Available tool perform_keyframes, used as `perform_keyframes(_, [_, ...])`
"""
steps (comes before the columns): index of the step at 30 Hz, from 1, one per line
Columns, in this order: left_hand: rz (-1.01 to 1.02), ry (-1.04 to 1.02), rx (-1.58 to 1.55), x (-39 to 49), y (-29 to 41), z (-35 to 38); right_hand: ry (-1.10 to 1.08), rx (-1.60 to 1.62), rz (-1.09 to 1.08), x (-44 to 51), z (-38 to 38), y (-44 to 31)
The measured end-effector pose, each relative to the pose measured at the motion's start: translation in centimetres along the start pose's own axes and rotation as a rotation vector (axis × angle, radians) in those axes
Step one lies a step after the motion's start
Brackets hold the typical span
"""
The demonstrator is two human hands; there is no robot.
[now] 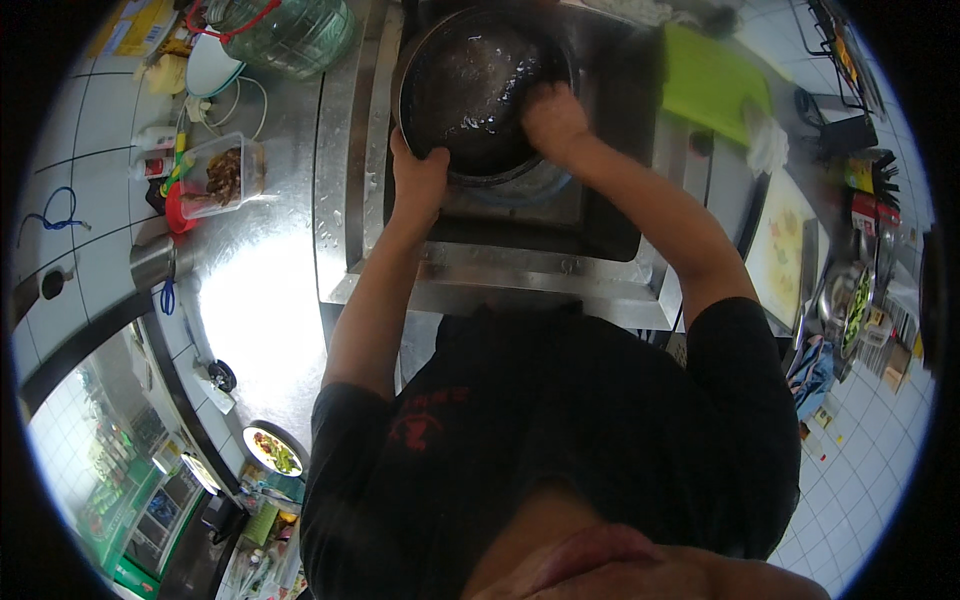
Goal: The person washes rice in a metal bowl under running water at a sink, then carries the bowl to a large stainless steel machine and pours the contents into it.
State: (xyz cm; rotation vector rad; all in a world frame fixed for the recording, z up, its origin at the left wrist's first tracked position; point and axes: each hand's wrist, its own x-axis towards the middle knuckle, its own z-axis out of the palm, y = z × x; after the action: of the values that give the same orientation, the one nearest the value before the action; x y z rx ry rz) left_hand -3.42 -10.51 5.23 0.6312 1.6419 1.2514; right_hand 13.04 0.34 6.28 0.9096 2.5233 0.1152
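Note:
A dark round metal wok (pixel 465 82) is tilted over a sink basin (pixel 517 236), its inner face wet and glinting. My left hand (pixel 420 176) grips its near-left rim, thumb on the inside. Inside the wok on the right, my right hand (pixel 556 120) is pressed against the wall with curled fingers. Whether something is under those fingers is hidden. Below the wok shows part of a rounded, bluish rim (pixel 532 199), too covered to name.
Left, a steel counter (pixel 292 161) bears a clear plastic tub (pixel 236 176) of brown food, a big glass jar (pixel 300 37) and a plate of food (pixel 274 450). Right are a green cutting board (pixel 712 82), a white board (pixel 784 247) with a cleaver (pixel 808 262), and a bowl of cut greens (pixel 855 311).

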Motion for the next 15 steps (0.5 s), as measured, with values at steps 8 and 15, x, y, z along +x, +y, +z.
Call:
perform_keyframes(8, [-0.074,0.040,-0.058,-0.9,-0.8,0.4,0.073,0.134,-0.109,-0.4,2.3,0.2])
perform_keyframes(15, [-0.022,-0.038,-0.009,-1.4,0.2,-0.7,-0.197,0.661,-0.046,-1.7,1.3,-4.9])
